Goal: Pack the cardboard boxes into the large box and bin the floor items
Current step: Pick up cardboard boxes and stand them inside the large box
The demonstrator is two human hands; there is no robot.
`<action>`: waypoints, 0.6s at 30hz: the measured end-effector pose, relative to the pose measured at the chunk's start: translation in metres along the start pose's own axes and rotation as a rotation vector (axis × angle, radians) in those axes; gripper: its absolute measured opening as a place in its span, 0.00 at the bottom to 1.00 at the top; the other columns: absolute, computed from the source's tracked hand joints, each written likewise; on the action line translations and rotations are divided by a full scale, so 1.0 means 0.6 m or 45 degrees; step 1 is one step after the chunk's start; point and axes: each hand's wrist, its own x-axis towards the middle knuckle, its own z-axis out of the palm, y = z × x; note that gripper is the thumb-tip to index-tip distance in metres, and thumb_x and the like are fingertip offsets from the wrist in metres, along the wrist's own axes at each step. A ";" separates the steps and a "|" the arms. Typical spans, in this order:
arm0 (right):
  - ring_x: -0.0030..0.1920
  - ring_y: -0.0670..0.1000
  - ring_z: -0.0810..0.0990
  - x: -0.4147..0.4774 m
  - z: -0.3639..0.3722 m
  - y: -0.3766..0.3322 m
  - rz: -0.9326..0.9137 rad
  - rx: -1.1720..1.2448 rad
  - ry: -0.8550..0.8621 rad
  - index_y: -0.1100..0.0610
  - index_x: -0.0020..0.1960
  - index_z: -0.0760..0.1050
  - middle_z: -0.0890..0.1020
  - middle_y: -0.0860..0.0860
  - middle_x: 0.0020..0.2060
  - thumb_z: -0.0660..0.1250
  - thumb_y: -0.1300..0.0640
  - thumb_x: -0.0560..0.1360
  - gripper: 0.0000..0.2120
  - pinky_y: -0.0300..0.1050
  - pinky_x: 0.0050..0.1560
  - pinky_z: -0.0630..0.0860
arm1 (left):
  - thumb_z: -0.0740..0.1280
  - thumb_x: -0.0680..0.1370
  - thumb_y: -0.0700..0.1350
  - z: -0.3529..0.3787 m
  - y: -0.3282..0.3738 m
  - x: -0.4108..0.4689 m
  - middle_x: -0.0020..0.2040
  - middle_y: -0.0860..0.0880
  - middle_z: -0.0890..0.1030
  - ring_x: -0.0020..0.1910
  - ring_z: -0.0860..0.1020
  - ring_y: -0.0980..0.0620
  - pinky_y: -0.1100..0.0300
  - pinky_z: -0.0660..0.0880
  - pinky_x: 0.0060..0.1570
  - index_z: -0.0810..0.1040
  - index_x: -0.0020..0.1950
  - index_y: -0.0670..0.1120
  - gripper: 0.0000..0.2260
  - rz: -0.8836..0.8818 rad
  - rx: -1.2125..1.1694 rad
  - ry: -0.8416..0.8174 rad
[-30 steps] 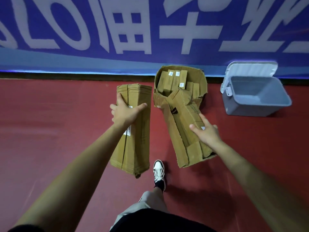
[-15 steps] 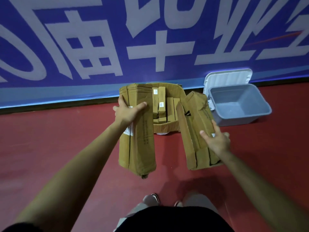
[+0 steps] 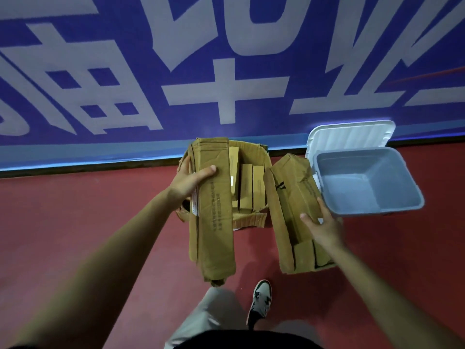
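hands both hold cardboard: left hand (image 3: 187, 182) clamps the upper part of a flattened box (image 3: 214, 222), thumb across its face; right hand (image 3: 324, 227) grips the edge of a second box (image 3: 289, 197). both look light and stiff but floppy lengthwise, best held mid-edge. large box (image 3: 251, 220) sits just beyond the hands, bin (image 3: 407, 195) beyond the right.

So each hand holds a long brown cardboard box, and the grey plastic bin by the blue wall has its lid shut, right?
Not quite: the head view shows the grey plastic bin with its white lid open. The left hand holds one long brown cardboard box, the right hand the other long box.
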 end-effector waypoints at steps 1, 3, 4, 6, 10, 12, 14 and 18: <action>0.65 0.62 0.69 0.026 -0.001 -0.005 -0.004 -0.029 -0.012 0.39 0.75 0.55 0.70 0.62 0.65 0.64 0.35 0.71 0.36 0.59 0.64 0.69 | 0.73 0.69 0.57 0.006 0.004 0.020 0.64 0.52 0.75 0.59 0.77 0.52 0.59 0.75 0.47 0.61 0.72 0.57 0.35 -0.025 -0.008 -0.013; 0.67 0.63 0.66 0.072 0.003 -0.019 0.006 -0.096 -0.044 0.39 0.75 0.54 0.69 0.61 0.67 0.63 0.34 0.71 0.36 0.60 0.65 0.69 | 0.72 0.70 0.56 0.015 0.012 0.060 0.62 0.52 0.77 0.56 0.78 0.52 0.59 0.76 0.43 0.61 0.72 0.57 0.34 -0.056 -0.037 -0.024; 0.68 0.63 0.65 0.094 0.009 -0.027 0.022 -0.108 -0.058 0.40 0.75 0.53 0.68 0.61 0.68 0.63 0.35 0.72 0.36 0.60 0.65 0.68 | 0.73 0.68 0.57 0.017 0.014 0.081 0.62 0.52 0.77 0.56 0.79 0.52 0.57 0.77 0.45 0.60 0.72 0.57 0.36 -0.083 -0.057 -0.028; 0.70 0.64 0.62 0.139 0.024 -0.048 0.061 -0.091 -0.067 0.39 0.75 0.53 0.64 0.63 0.70 0.64 0.36 0.72 0.36 0.60 0.67 0.66 | 0.75 0.66 0.58 0.019 0.018 0.129 0.61 0.52 0.77 0.56 0.79 0.52 0.56 0.78 0.48 0.59 0.73 0.58 0.39 -0.101 -0.067 -0.039; 0.69 0.62 0.63 0.239 0.065 -0.080 0.107 -0.058 -0.106 0.38 0.75 0.51 0.70 0.63 0.66 0.63 0.36 0.72 0.36 0.57 0.66 0.64 | 0.69 0.74 0.53 0.029 0.019 0.243 0.56 0.59 0.76 0.51 0.78 0.60 0.61 0.74 0.40 0.59 0.73 0.57 0.30 -0.129 -0.069 -0.075; 0.67 0.62 0.66 0.290 0.089 -0.091 0.122 -0.077 -0.096 0.38 0.75 0.51 0.75 0.61 0.61 0.62 0.34 0.72 0.36 0.56 0.66 0.65 | 0.67 0.76 0.51 0.036 0.011 0.305 0.52 0.62 0.75 0.50 0.77 0.61 0.59 0.73 0.42 0.59 0.73 0.56 0.28 -0.157 -0.068 -0.089; 0.64 0.62 0.68 0.338 0.114 -0.101 0.143 -0.079 -0.087 0.37 0.75 0.51 0.76 0.59 0.59 0.61 0.34 0.72 0.35 0.56 0.66 0.65 | 0.67 0.75 0.53 0.044 -0.007 0.370 0.53 0.60 0.76 0.52 0.76 0.60 0.54 0.74 0.48 0.57 0.74 0.57 0.31 -0.192 -0.103 -0.121; 0.66 0.62 0.66 0.439 0.168 -0.113 0.220 -0.035 -0.219 0.38 0.75 0.49 0.74 0.59 0.63 0.59 0.35 0.73 0.34 0.57 0.66 0.63 | 0.69 0.70 0.59 0.075 -0.056 0.483 0.60 0.53 0.75 0.59 0.75 0.51 0.45 0.72 0.53 0.58 0.72 0.61 0.33 -0.308 -0.128 -0.265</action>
